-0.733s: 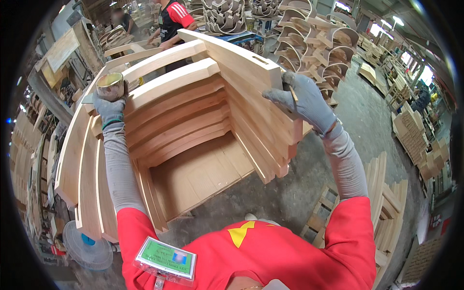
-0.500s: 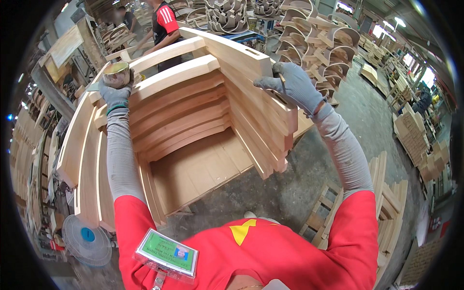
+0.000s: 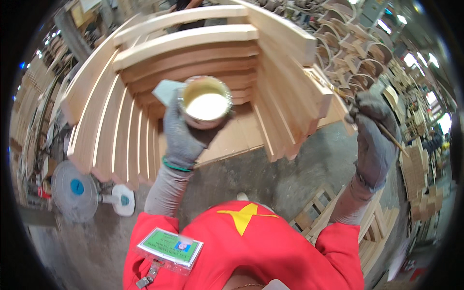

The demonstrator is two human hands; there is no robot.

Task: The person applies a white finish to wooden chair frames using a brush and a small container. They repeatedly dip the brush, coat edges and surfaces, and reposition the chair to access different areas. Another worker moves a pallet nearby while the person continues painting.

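Observation:
My left hand (image 3: 180, 137), in a grey glove, is wrapped round a small round cup (image 3: 204, 122) with pale creamy liquid in it, held over the inside of the stacked wooden frames. A flat light-blue piece (image 3: 166, 92) sticks out beside the cup, its kind unclear. At the right, my gloved right hand (image 3: 376, 140) grips a thin brush (image 3: 393, 138) with a slim wooden handle, just off the frames' right end. Curved pale slats (image 3: 193, 47) and side boards (image 3: 282, 31) make up the stack.
A standing fan (image 3: 75, 191) is on the floor at the left. Curved wooden parts (image 3: 345, 43) are piled at the back right, and wooden pieces (image 3: 379, 232) lie low on the right. Part of another person (image 3: 188, 5) shows beyond the stack.
My left hand has brought the cup from the stack's far left corner toward me and to the right. My right hand has come off the right side board, moving right and nearer. The view has shifted.

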